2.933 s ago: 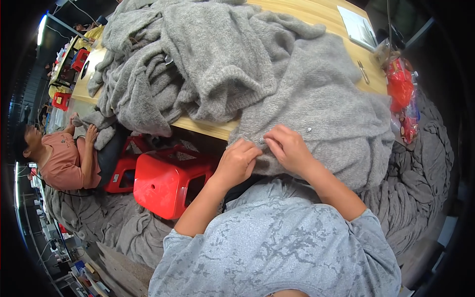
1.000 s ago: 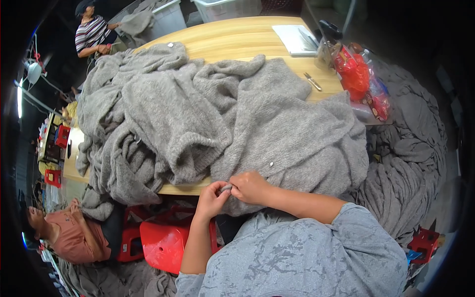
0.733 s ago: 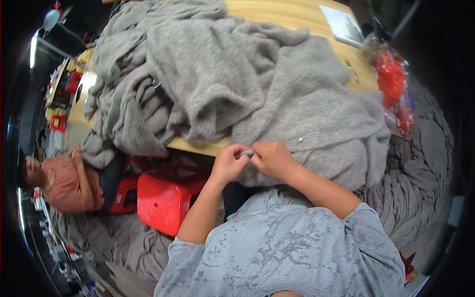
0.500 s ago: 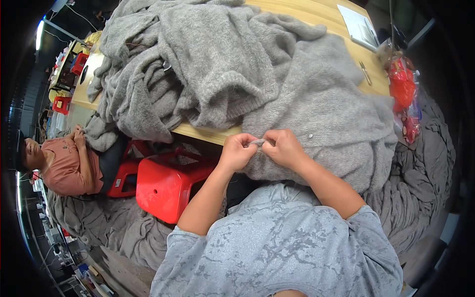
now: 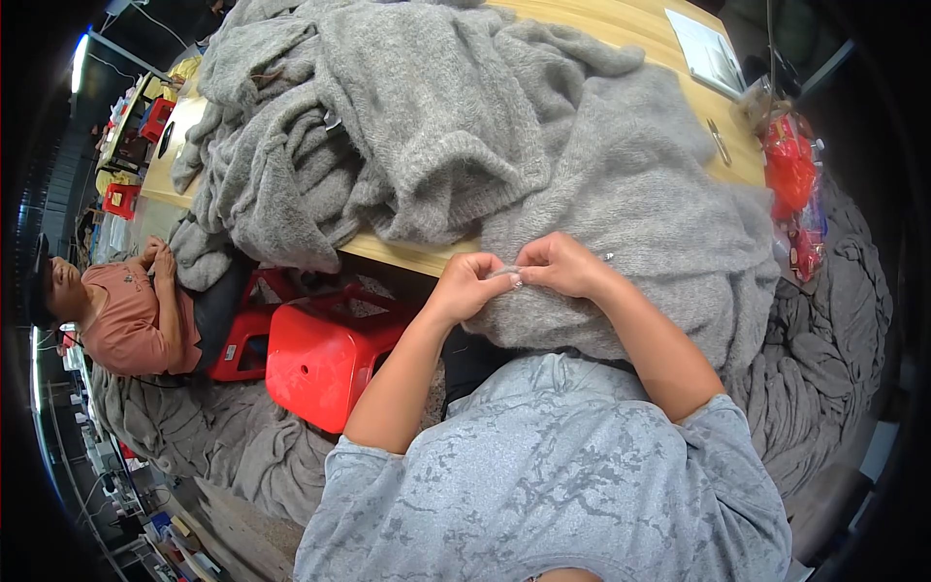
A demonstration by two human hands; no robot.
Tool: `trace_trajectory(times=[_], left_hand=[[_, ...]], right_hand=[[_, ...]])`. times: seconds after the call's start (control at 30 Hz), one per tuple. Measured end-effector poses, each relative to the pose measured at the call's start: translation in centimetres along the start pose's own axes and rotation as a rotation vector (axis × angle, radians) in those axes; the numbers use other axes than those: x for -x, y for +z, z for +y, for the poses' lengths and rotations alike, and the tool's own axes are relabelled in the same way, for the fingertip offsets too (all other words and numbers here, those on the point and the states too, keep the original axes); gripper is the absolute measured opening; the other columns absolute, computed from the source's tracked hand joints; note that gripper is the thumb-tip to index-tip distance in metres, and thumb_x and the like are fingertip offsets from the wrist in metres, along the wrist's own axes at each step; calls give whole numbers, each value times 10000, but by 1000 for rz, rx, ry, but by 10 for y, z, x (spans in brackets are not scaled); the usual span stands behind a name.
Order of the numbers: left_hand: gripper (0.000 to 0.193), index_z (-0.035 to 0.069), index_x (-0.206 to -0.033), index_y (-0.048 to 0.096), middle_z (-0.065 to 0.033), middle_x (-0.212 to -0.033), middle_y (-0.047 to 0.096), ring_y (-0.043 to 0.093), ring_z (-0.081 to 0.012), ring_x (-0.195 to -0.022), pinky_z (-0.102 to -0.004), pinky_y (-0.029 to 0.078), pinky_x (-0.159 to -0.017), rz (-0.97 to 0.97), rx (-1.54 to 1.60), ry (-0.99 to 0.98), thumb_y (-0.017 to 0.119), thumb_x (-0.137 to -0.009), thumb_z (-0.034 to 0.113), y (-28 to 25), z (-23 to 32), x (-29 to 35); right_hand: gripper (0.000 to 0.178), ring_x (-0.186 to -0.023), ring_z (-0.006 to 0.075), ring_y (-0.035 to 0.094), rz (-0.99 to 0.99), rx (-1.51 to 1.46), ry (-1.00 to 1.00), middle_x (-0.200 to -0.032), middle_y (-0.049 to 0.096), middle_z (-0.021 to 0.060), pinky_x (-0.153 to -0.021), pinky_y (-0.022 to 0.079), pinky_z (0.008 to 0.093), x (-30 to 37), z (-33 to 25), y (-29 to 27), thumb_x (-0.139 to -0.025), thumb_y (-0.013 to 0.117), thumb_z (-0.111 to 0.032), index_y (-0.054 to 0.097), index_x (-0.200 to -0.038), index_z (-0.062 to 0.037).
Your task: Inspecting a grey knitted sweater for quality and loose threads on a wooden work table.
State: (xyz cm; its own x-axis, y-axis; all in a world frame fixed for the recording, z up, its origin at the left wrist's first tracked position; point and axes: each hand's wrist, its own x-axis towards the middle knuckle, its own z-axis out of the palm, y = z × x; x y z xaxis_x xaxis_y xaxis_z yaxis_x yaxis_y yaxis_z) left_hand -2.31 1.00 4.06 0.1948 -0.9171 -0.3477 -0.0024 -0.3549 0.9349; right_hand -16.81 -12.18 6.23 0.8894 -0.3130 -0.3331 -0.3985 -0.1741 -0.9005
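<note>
A grey fuzzy knitted garment [image 5: 669,218] lies over the table edge and hangs toward my lap. My left hand [image 5: 465,289] pinches its near edge between thumb and fingers. Close against it, my right hand [image 5: 564,266] pinches the same edge, and the fingertips of both hands almost meet. A tiny pale shiny spot shows by my left thumb tip; it looks like a button but is too small to be sure. Just right of my right hand sits a small shiny button [image 5: 610,257] on the knit. The cloth inside my fingers is mostly hidden.
Grey knitwear [image 5: 427,92] is heaped across the wooden table [image 5: 407,254]. Thread snips [image 5: 719,143] and a white paper [image 5: 700,48] lie at the right, beside a red plastic bag [image 5: 790,175]. A red stool [image 5: 308,367] stands left; beyond it sits a person [image 5: 136,315] holding grey knit.
Both hands have shifted slightly up, and my right hand has turned over the edge, nearer the left thumb. The pale spot now shows at the thumb tip. The seated person's hands rose a little.
</note>
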Motion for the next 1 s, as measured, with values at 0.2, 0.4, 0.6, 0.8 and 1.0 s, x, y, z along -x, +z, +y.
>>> trace_trajectory(times=[0.2,0.4,0.6,0.8,1.0], left_hand=[[99,49,-806,612,76,-679,537,444,-7,-569,-184,340,-495,25,196,45,674,-812,126,-2,-9,-2],[198,14,-964,597,-41,-849,594,552,-128,-619,-256,432,-550,84,-547,280,628,-770,36,2,32,14],[226,9,-950,619,-115,-932,575,577,-314,-769,-369,456,-681,-4,-643,610,646,-731,58,46,73,7],[126,-27,-819,597,-100,-709,563,573,-215,-675,-325,437,-596,-103,-643,382,640,-751,70,47,64,-2],[88,-17,-795,579,-32,-620,522,456,-75,-546,-279,382,-506,-103,-375,85,599,-823,64,49,49,-4]], right_hand=[[151,-624,120,549,168,69,-49,-681,612,61,-584,437,280,34,-18,0,-787,664,-140,628,-850,-8],[170,-568,66,430,239,56,66,-599,507,-15,-505,359,265,83,-11,-20,-786,675,-154,603,-813,-3],[143,-557,48,389,245,-66,20,-567,456,-30,-494,333,247,84,-7,-18,-782,673,-134,595,-793,-14],[177,-551,98,451,285,-33,1,-584,535,52,-520,382,289,78,-2,-11,-768,681,-160,614,-809,-2],[161,-510,178,494,442,-44,-50,-573,543,123,-509,397,336,68,14,2,-708,664,-141,594,-725,3]])
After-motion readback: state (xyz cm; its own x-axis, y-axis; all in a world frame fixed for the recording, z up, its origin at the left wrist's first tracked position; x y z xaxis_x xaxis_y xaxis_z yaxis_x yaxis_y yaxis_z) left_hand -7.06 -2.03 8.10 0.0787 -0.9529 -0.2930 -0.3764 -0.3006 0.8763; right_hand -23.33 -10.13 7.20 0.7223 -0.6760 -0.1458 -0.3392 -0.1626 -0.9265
